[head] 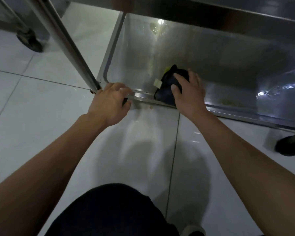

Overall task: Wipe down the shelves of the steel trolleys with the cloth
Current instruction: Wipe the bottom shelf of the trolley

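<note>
Fingers (177, 77) of my right hand (187, 92) lie spread and nearly straight on the dark cloth (167, 86), pressing it flat onto the bottom shelf (211, 58) of the steel trolley, just inside the near rim (140, 96) and close to the left corner. My left hand (109, 103) curls round that rim beside the corner post (70, 45), steadying the trolley. From the cloth, nearly all the unwiped steel stretches away to my right and towards the back, with the shelf's long side running left to right. So I judge the next stroke belongs to the right hand, sweeping the cloth rightward along the rim, past a yellowish smear (232, 103) near the front edge.
</note>
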A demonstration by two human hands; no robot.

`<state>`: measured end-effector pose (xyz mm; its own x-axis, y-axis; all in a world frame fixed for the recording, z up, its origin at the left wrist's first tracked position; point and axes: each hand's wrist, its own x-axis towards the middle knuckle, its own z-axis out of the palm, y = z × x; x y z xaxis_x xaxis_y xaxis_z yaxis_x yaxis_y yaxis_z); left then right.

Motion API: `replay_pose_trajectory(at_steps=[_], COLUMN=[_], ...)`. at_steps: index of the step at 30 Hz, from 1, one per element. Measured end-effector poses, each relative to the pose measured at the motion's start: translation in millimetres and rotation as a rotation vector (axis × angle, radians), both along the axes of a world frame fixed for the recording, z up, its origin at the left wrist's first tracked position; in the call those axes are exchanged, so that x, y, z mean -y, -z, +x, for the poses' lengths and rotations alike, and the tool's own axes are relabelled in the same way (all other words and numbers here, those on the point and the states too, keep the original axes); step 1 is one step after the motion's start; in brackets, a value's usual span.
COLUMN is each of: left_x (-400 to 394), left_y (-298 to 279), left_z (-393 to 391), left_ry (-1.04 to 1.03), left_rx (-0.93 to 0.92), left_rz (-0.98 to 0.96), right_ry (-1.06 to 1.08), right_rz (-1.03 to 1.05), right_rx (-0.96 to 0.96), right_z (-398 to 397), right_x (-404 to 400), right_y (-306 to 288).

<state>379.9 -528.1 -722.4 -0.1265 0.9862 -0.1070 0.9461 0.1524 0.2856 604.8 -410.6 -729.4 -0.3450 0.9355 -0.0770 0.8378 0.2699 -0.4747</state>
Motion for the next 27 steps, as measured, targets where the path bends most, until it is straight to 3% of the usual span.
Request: replay_pose_trajectory(at_steps=[5, 12, 16, 27], left_x=[7.8, 13.7, 12.8, 26.0], left_y=[15.8, 30.1, 31.9, 51.3], left_z=[-9.4, -13.4, -22.4, -36.8], left_ry=[-0.054, -0.083, -0.103, -0.067], left_rx=[-0.049, -0.135, -0.098, -0.134], left_rz=[0.046, -0.048, 0.033, -0.016], right_ry=[-0.181, -0.225, -0.197, -0.387], right_rz=[0.021, -0.170, -0.128, -0.082], right_rx=[0.119, 0.187, 0.167, 0.083], right_z=[7.9, -0.1, -11.0, -117.6], right_x=[-7.1, -14.1, -9.0, -19.0], right_y=[20.8, 39.6, 48.0, 63.8])
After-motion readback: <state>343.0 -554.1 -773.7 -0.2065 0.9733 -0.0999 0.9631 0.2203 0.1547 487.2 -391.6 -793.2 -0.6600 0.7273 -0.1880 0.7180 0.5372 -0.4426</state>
